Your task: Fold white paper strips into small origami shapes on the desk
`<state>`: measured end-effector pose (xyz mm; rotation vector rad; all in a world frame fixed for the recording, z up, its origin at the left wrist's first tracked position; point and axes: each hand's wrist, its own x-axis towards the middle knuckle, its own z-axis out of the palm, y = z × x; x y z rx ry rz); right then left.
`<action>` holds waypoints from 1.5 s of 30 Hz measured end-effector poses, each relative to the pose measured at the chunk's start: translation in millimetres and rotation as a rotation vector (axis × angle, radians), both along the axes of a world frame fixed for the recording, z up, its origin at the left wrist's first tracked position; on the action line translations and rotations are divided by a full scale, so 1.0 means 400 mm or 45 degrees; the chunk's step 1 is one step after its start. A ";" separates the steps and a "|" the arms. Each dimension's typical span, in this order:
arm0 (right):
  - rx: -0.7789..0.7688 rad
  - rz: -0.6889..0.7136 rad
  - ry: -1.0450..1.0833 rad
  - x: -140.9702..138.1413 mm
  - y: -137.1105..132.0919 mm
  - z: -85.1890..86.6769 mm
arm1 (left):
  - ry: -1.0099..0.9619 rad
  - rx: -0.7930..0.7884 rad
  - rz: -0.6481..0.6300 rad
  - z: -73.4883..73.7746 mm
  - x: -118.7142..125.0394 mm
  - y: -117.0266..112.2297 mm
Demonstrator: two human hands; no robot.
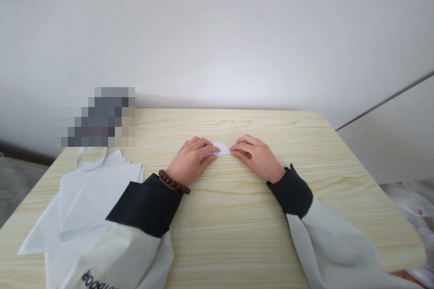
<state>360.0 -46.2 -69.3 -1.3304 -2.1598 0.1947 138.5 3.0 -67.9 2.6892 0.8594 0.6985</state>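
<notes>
A small piece of folded white paper (221,148) lies between my two hands, low over the middle of the table. My left hand (194,157) is closed on its left part, with thumb and fingers pressed at the edge. The fingertips of my right hand (257,156) pinch the pointed right end. Much of the paper's left side is hidden under my left fingers. A brown bead bracelet (173,182) circles my left wrist.
Several loose white paper sheets (98,194) overlap at the table's left side. A white loop (92,168) rests by them, below a blurred dark object (101,117). The wood-grain table (233,235) meets a white wall (220,45) at the back.
</notes>
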 end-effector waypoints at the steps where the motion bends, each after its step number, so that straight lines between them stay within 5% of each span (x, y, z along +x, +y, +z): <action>1: -0.002 0.005 -0.013 -0.001 0.001 0.001 | 0.002 0.007 -0.001 0.000 0.000 0.000; 17: 0.009 0.046 -0.048 -0.005 0.001 0.001 | -0.033 -0.061 -0.010 0.015 0.003 -0.005; 26: 0.075 0.079 0.005 -0.015 -0.005 0.006 | -0.301 -0.536 0.190 0.031 0.002 -0.009; 33: 0.190 0.052 -0.061 -0.015 -0.010 0.003 | -0.268 -0.292 -0.034 0.032 0.008 -0.016; 45: 0.265 0.075 -0.159 -0.062 -0.024 0.018 | -0.207 0.237 -0.006 0.030 0.018 -0.026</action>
